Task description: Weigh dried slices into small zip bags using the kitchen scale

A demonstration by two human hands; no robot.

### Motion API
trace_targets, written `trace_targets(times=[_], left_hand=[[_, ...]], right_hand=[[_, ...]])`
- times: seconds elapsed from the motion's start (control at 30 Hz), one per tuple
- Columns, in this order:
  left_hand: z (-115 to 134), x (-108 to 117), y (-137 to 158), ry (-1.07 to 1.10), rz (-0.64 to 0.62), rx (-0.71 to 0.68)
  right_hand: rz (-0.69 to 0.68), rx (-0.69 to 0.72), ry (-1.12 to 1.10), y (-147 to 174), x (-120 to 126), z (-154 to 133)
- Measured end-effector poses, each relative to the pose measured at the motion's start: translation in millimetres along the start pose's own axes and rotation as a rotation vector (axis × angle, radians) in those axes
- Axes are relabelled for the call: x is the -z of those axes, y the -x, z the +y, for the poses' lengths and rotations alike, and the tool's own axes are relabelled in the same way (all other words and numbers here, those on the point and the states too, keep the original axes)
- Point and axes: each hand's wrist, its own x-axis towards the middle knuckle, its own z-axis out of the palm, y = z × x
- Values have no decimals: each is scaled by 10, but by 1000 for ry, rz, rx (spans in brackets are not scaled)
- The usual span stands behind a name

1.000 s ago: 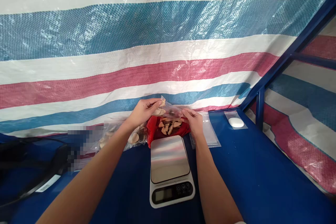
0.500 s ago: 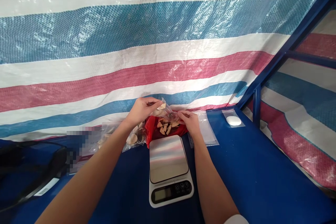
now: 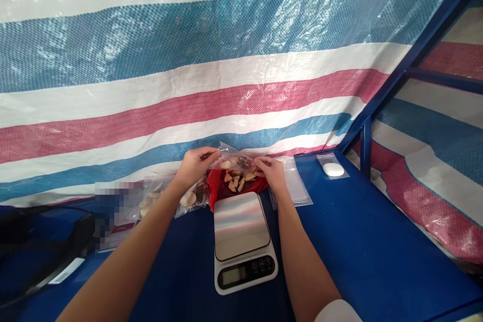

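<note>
Between my two hands a clear plastic bag [image 3: 236, 161] is stretched, with pale dried slices inside it. My left hand [image 3: 196, 163] pinches its left edge between thumb and fingers. The right edge is gripped by my right hand [image 3: 272, 173]. Just below the held bag lies an open red bag [image 3: 215, 188] containing dried brown-edged slices [image 3: 237, 181]. Nearer to me stands a white kitchen scale [image 3: 245, 241] with a bare metal plate; its display shows no readable figures.
Left of the red bag lie clear bags of pale slices [image 3: 189, 198]. Flat clear bags [image 3: 296, 181] are beside my right hand. A white oval object [image 3: 333, 169] rests on a small bag at the right. Striped sheeting [image 3: 188, 80] hangs behind the blue table [image 3: 347, 241].
My left hand has moved slightly left and down, drawing the clear bag wider and flatter between my hands. My right hand has stayed nearly in place. The view has shifted a little.
</note>
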Motion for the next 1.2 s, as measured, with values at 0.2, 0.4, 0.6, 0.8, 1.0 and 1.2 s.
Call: trace_targets(times=[0.2,0.4,0.6,0.8,1.0,1.2], left_hand=[[124,9,-35,10,88,-43],[134,-35,-59,41,61,-56],[60,-77,5,52,34,-13],[-8,-43,44,0,35,-7],[49,-43,50,-10,58,-3],[122,-18,16,61,79,11]], right_hand=[[-57,-40,-46,30,-33,-44],[-53,-68,-51,32,-12,-63],[-6,-45,-12,22,31,-57],[27,-8,27,15,32,-51],[5,43,46,-16,42,-16],[-81,-1,15,2,31,-35]])
